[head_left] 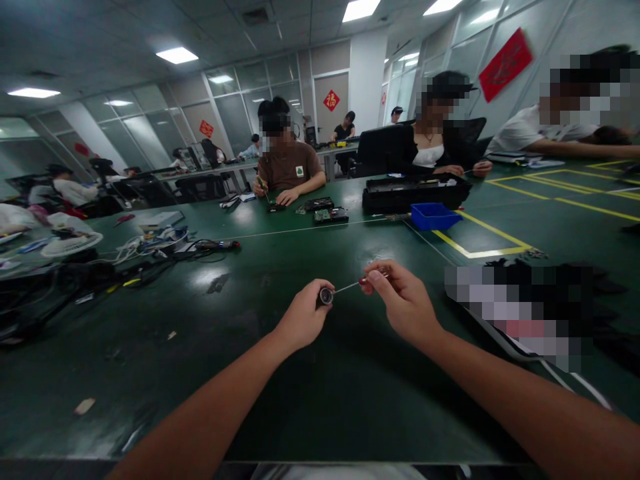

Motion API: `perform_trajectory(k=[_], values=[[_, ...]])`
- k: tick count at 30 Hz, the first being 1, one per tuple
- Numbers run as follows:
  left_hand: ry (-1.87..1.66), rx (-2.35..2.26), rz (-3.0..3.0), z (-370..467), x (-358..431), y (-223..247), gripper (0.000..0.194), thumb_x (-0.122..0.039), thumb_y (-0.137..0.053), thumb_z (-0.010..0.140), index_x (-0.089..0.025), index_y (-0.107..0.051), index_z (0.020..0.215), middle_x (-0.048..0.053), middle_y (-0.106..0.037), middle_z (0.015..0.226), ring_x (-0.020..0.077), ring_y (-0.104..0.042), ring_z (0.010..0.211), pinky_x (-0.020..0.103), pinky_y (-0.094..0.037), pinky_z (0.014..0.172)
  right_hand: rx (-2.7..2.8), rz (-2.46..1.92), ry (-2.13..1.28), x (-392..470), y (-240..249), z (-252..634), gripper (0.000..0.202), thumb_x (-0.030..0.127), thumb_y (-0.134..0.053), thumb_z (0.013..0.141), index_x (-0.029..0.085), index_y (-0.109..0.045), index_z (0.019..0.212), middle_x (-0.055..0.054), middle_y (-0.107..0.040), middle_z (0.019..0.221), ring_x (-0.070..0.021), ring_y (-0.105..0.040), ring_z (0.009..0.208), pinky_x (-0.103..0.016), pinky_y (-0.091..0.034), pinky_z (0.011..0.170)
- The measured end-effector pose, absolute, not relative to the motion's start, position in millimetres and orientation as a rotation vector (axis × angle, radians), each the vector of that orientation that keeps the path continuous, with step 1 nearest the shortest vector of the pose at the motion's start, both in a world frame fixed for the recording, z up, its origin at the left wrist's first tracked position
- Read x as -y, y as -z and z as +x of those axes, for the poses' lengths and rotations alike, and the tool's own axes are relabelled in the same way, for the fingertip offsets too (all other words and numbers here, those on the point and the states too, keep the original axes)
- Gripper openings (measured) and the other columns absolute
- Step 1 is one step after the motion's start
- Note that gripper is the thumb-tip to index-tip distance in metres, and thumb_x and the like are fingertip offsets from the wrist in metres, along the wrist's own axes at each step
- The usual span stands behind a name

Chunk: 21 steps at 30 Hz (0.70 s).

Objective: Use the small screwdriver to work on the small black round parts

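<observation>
My left hand (306, 315) is closed around a small dark round part (326, 296) with a pale ring and a glassy centre, like a lens; its exact kind is unclear. In my right hand (403, 297) I grip a thin screwdriver (347, 287) by its handle, which looks clear and red between my fingers. The metal shaft slants left and down, its tip at the right side of the round part. Whether the tip touches it or sits in it I cannot make out. Both hands are above the green table (280, 413).
Cables (125, 267) and loose gear lie at left. A blue tray (435, 217), a black casing (415, 193) and circuit boards (330, 215) stand ahead. A blurred white-edged device (480, 320) with a cable is at right. Across the table a person (290, 160) works on a small part.
</observation>
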<state>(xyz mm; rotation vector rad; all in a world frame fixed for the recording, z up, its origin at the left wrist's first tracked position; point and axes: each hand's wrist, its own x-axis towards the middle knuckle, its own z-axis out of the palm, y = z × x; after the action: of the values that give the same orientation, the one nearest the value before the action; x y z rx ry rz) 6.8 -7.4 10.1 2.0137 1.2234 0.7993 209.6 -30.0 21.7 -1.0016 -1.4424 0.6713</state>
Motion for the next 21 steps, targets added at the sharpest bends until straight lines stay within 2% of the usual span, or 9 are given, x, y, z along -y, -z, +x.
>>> perform_trajectory(k=[2, 5, 11, 17, 21], values=[[-0.848, -1.189, 2.042, 3.4, 3.7, -7.8, 0.030, -0.010, -0.062, 0.083, -0.022, -0.062, 0.110, 0.005, -0.063, 0.115, 0.0209, -0.058, 0.110, 0.036, -0.045, 0.100, 1.468, -1.006, -0.702, 30.0, -21.1, 208.4, 0.022, 0.042, -0.057, 0.093, 0.022, -0.063, 0.100, -0.004, -0.072, 0.082, -0.0189, -0.070, 0.075, -0.034, -0.057, 0.069], [-0.909, -1.137, 2.051, 1.2, 0.7, -6.0, 0.035, -0.010, -0.065, 0.083, -0.024, -0.064, 0.114, 0.003, -0.064, 0.119, 0.0203, -0.057, 0.114, 0.037, -0.042, 0.106, 1.520, -1.036, -0.695, 30.9, -20.2, 207.2, 0.021, 0.040, -0.056, 0.094, 0.022, -0.063, 0.101, -0.004, -0.073, 0.083, -0.0192, -0.071, 0.077, -0.034, -0.057, 0.071], [-0.920, -1.209, 1.939, 1.9, 1.4, -7.9, 0.039, -0.011, -0.069, 0.082, -0.023, -0.063, 0.119, 0.004, -0.066, 0.120, 0.0209, -0.060, 0.113, 0.037, -0.045, 0.104, 1.587, -1.107, -0.553, 31.3, -21.1, 209.1, 0.019, 0.038, -0.055, 0.095, 0.022, -0.063, 0.102, -0.004, -0.074, 0.086, -0.0201, -0.072, 0.079, -0.033, -0.055, 0.071], [-0.930, -1.170, 2.017, -0.9, -0.1, -5.0, 0.038, -0.013, -0.072, 0.082, -0.024, -0.065, 0.118, 0.003, -0.066, 0.120, 0.0209, -0.059, 0.115, 0.036, -0.043, 0.104, 1.677, -1.211, -0.390, 32.9, -26.3, 213.7, 0.021, 0.043, -0.066, 0.088, 0.022, -0.067, 0.085, -0.003, -0.072, 0.075, -0.0200, -0.069, 0.068, -0.031, -0.049, 0.061], [-0.928, -1.149, 2.054, -2.6, -1.2, -3.1, 0.038, -0.014, -0.072, 0.082, -0.026, -0.066, 0.118, 0.001, -0.067, 0.119, 0.0203, -0.059, 0.114, 0.036, -0.043, 0.103, 1.741, -1.157, -0.404, 34.5, -29.4, 212.5, 0.016, 0.034, -0.055, 0.094, 0.022, -0.064, 0.099, -0.002, -0.071, 0.077, -0.0185, -0.068, 0.069, -0.030, -0.050, 0.064]])
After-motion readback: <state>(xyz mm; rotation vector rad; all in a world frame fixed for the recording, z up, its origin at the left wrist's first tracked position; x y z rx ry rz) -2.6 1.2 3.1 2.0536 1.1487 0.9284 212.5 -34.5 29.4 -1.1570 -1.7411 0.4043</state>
